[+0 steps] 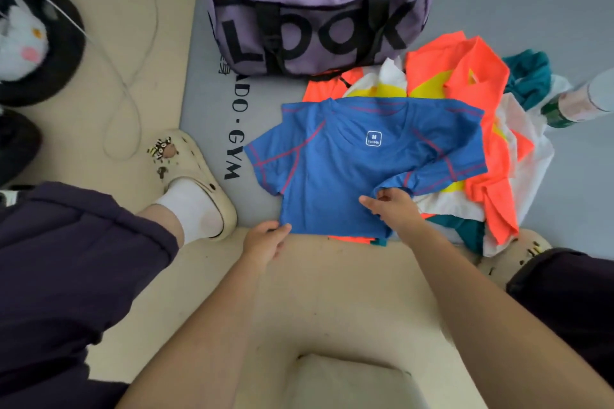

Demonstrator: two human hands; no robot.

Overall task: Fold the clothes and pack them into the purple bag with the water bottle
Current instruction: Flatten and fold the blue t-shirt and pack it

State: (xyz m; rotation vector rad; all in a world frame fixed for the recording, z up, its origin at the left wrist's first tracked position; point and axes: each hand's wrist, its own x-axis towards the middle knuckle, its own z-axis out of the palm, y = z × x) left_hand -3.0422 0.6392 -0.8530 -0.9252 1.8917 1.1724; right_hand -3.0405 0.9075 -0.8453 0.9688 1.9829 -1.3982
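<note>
Bare grey mat (212, 100) lay open at centre left, between the purple bag (319, 10) above and a clog (196, 176); heaped clothes (481, 143) crowded the right.

Dark purple shorts (66, 259), white sock (189, 206), cream clogs (196, 176) with small charms, bare forearms.

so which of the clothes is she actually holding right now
The blue t-shirt, spread flat on top. The left hand pinches its hem, the right hand its sleeve. The orange, white and teal clothes lie untouched in a heap beneath it.
</note>
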